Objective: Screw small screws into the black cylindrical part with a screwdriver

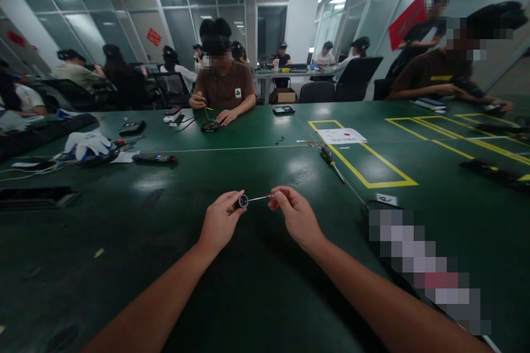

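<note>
Above the green table, my left hand (219,218) is closed around a small black round part (242,201), whose open end with a grey rim faces right and toward me. My right hand (297,216) pinches the red handle of a thin screwdriver (260,198). The screwdriver's metal shaft points left, and its tip is at the rim of the round part. Whether the tip touches a screw inside cannot be made out. Beyond my right hand, a larger screwdriver (331,162) with a black and yellow handle lies on the table.
On the green table (248,287), a black pen-shaped tool (154,159) and white gloves (89,145) lie left, a black tray (37,197) nearer. Yellow tape (391,182) and a paper sheet (342,135) are at right. Across the table, a person (223,83) handles a dark part.
</note>
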Action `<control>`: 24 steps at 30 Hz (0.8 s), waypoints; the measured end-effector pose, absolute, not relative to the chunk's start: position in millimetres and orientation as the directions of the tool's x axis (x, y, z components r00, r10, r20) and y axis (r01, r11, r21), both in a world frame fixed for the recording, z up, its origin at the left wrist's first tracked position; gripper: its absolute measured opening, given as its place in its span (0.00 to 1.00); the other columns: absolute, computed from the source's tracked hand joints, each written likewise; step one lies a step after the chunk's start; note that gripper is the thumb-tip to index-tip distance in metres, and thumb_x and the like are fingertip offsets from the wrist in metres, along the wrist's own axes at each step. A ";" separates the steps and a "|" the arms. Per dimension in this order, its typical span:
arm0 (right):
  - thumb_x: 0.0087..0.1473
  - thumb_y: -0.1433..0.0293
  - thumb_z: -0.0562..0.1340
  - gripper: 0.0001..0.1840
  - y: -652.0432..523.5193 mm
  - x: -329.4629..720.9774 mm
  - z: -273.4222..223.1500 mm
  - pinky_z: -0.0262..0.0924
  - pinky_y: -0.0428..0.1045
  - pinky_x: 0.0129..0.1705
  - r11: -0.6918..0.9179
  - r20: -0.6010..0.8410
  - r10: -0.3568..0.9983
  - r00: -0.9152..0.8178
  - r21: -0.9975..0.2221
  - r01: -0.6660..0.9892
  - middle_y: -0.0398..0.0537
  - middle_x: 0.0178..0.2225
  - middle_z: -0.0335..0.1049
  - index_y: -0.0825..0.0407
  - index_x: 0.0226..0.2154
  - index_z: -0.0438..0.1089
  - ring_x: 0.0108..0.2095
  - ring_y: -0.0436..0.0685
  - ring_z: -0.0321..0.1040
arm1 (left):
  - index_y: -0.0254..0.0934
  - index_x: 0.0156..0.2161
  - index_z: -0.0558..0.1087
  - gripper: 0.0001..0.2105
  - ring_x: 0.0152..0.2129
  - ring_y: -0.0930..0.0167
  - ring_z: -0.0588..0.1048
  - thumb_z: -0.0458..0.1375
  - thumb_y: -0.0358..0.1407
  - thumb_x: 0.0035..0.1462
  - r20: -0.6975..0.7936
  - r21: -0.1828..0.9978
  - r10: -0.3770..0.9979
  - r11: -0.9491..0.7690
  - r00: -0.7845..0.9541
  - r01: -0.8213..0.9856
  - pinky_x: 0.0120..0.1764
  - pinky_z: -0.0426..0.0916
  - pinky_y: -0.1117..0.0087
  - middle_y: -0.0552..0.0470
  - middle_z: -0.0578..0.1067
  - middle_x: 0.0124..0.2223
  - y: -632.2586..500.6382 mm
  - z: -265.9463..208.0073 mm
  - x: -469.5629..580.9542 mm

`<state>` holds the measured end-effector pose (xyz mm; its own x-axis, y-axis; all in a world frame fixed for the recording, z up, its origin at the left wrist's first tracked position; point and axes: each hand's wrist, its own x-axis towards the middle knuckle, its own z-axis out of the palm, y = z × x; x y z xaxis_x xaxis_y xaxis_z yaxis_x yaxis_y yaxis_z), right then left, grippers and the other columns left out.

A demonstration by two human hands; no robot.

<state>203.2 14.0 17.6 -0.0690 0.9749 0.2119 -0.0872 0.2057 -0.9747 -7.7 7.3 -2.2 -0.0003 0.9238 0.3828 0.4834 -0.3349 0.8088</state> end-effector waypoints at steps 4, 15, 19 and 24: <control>0.63 0.60 0.61 0.11 15.1 195.6 26.4 0.65 0.51 0.38 0.215 0.220 0.965 -0.139 -0.975 -0.055 0.43 0.30 0.73 0.49 0.42 0.72 0.32 0.54 0.71 | 0.41 0.55 0.78 0.20 0.48 0.67 0.79 0.64 0.27 0.57 0.366 0.844 0.930 -0.312 -0.043 0.436 0.53 0.76 0.63 0.48 0.77 0.54 9.9 -3.5 -9.9; 0.63 0.54 0.60 0.15 28.9 182.9 28.8 0.62 0.50 0.35 0.203 0.208 0.978 -0.020 -0.970 -0.136 0.42 0.28 0.70 0.47 0.36 0.74 0.29 0.54 0.66 | 0.42 0.53 0.79 0.18 0.48 0.66 0.79 0.63 0.27 0.57 0.381 0.812 0.925 -0.333 -0.001 0.480 0.53 0.77 0.59 0.48 0.78 0.53 8.4 7.2 -5.5; 0.64 0.53 0.58 0.17 33.1 180.9 29.8 0.60 0.50 0.33 0.244 0.241 0.969 0.057 -0.968 -0.059 0.42 0.27 0.69 0.47 0.35 0.74 0.28 0.54 0.66 | 0.40 0.52 0.78 0.19 0.46 0.66 0.80 0.64 0.25 0.55 0.352 0.852 0.935 -0.307 -0.031 0.424 0.52 0.77 0.59 0.47 0.78 0.53 9.7 3.9 -1.9; 0.60 0.59 0.64 0.10 32.3 179.2 20.0 0.65 0.53 0.41 0.242 0.228 0.968 0.107 -0.960 -0.139 0.44 0.32 0.74 0.48 0.37 0.72 0.33 0.56 0.71 | 0.39 0.51 0.78 0.18 0.44 0.65 0.81 0.65 0.27 0.55 0.366 0.871 0.928 -0.312 -0.077 0.379 0.50 0.78 0.60 0.46 0.79 0.52 15.9 -5.3 -9.2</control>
